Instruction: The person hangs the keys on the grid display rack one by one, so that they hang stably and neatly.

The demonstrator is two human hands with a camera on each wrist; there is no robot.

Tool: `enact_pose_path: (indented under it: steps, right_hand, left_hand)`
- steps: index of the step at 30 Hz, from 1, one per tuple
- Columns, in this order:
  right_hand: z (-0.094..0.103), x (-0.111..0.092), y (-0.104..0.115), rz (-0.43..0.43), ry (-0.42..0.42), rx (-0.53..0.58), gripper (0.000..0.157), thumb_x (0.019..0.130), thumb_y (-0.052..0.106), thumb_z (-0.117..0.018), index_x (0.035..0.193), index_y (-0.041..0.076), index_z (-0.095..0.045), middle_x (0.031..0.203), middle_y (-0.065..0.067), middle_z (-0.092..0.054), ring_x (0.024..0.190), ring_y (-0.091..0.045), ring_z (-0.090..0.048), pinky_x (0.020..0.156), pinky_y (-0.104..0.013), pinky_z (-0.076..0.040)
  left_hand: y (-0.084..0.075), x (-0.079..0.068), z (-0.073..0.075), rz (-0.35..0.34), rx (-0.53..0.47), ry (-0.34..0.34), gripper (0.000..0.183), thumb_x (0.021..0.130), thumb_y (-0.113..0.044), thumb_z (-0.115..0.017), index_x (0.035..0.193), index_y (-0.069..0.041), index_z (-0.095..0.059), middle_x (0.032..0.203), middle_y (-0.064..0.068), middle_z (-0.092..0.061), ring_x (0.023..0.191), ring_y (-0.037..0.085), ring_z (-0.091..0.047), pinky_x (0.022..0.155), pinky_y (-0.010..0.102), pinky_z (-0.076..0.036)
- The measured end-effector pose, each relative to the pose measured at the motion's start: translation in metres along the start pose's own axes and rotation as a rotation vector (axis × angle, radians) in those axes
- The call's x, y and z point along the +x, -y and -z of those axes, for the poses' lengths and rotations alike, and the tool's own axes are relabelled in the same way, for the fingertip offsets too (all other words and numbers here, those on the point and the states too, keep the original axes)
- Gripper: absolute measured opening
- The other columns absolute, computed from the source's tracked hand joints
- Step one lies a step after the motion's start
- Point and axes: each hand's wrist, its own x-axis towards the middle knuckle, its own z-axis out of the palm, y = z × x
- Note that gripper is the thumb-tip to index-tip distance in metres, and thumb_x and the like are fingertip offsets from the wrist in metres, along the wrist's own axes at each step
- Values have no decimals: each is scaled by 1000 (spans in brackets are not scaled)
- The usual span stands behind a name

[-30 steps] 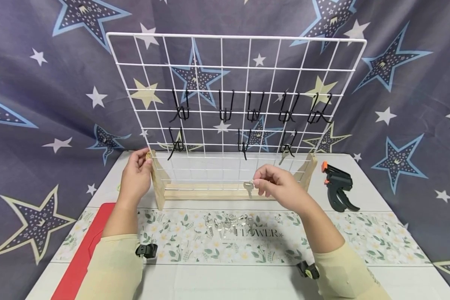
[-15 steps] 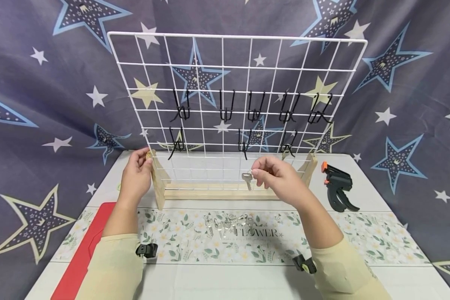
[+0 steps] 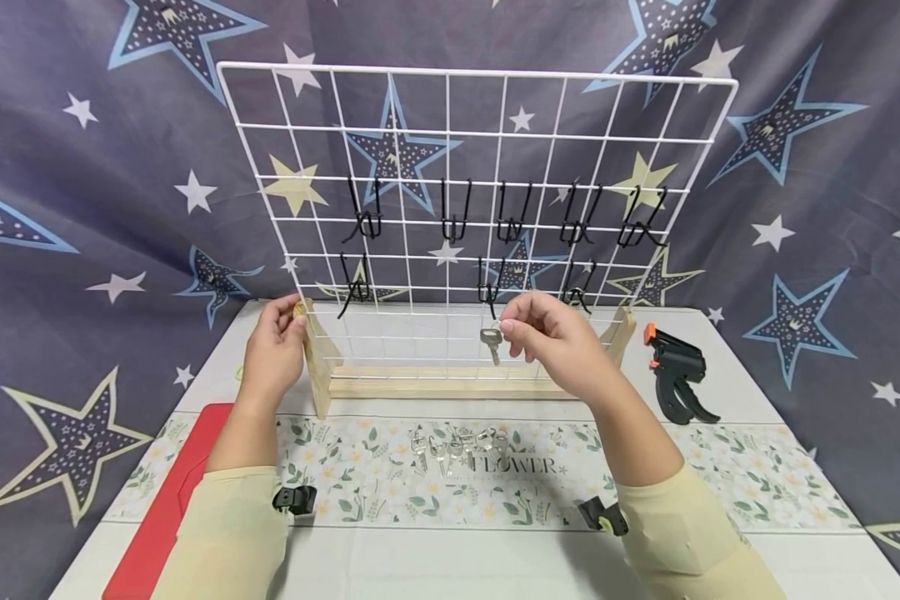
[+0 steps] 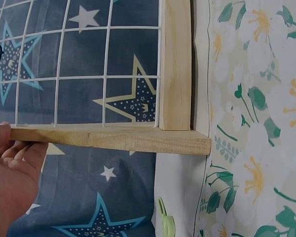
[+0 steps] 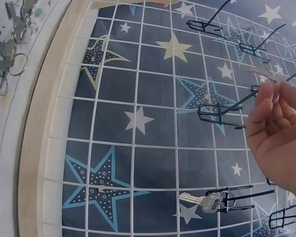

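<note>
Left hand pinches wooden side (image 3: 316, 358) (likely steadying the wire grid (image 3: 447, 135)), right hand (image 3: 555, 342) pinches key (image 3: 491, 337) up top, leaving blade hanging free.

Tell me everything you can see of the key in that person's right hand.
The key looks like shiny grey metal, with a broad head and a narrow blade. It hangs blade down from the right hand, which pinches it by a thin ring, in front of the white wire grid, near a black hook; whether they touch is unclear.
</note>
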Motion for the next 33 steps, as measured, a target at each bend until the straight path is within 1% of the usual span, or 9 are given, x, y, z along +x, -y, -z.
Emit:
enact_pose_path:
  steps: [1, 3, 5, 9, 18, 25, 29, 32, 33]
  right_hand:
    - [0, 1, 1, 1, -3, -2, 10, 99, 20, -60, 101, 10, -60, 78, -9, -61, 66, -21, -56, 56, -28, -51]
    - [0, 2, 2, 1, -6, -6, 11, 99, 21, -60, 101, 10, -60, 78, -10, -61, 66, -20, -56, 56, -27, -51]
    - [0, 3, 2, -4, -9, -10, 12, 99, 21, -60, 101, 9, -60, 79, -10, -61, 66, -20, -57, 56, -29, -52]
    - [0, 6, 0, -21, -7, -6, 14, 99, 23, -59, 102, 9, -60, 80, -11, -61, 67, -21, -57, 58, -32, -53]
    - [-2, 13, -8, -82, -24, 44, 12, 99, 20, -59, 103, 9, -60, 84, -17, -63, 70, -25, -60, 60, -31, -57]
    - [-5, 20, -17, -129, -63, 27, 15, 99, 22, -60, 103, 8, -61, 87, -11, -63, 73, -27, -61, 61, -32, -58]
    - [-6, 24, -20, -146, -79, 18, 16, 99, 23, -59, 103, 8, -61, 91, -14, -64, 73, -26, -62, 61, -31, -58]
    - [-7, 27, -21, -149, -92, 7, 16, 100, 24, -59, 103, 8, -61, 93, -15, -63, 74, -27, -62, 61, -31, -58]
    - [-7, 28, -21, -151, -99, 1, 16, 100, 24, -59, 103, 9, -61, 92, -13, -64, 74, -28, -62, 61, -31, -58]
  left_hand:
    - [0, 0, 0, 0, 0, 0, 42, 106, -21, -39, 147, -9, -38, 147, 13, -49, 134, 21, -48, 112, 35, -44]
    - [0, 0, 0, 0, 0, 0, 42, 106, -21, -39, 147, -9, -38, 147, 13, -49, 134, 21, -48, 111, 35, -44]
    - [0, 0, 0, -2, -1, 0, 42, 106, -21, -39, 147, -9, -38, 147, 13, -49, 133, 21, -48, 111, 35, -44]
    - [1, 0, 0, -6, 0, 0, 42, 106, -21, -40, 147, -9, -38, 147, 13, -49, 134, 21, -48, 112, 35, -44]
    - [1, 0, -1, -13, 0, -6, 42, 106, -20, -40, 147, -8, -38, 147, 13, -49, 134, 21, -47, 113, 35, -42]
    - [1, 0, -1, -11, -3, -5, 42, 106, -20, -39, 147, -8, -38, 148, 13, -48, 135, 21, -47, 113, 36, -42]
    - [0, 0, -1, -6, -5, -5, 42, 107, -19, -39, 147, -9, -38, 148, 13, -48, 135, 22, -47, 113, 36, -42]
    - [0, -1, -1, -2, -4, -6, 42, 106, -19, -40, 147, -9, -38, 148, 14, -48, 135, 22, -47, 113, 36, -42]
    - [0, -1, -1, -2, -5, -6, 42, 106, -19, -39, 147, -9, -38, 148, 14, -48, 135, 22, -47, 113, 36, -42]
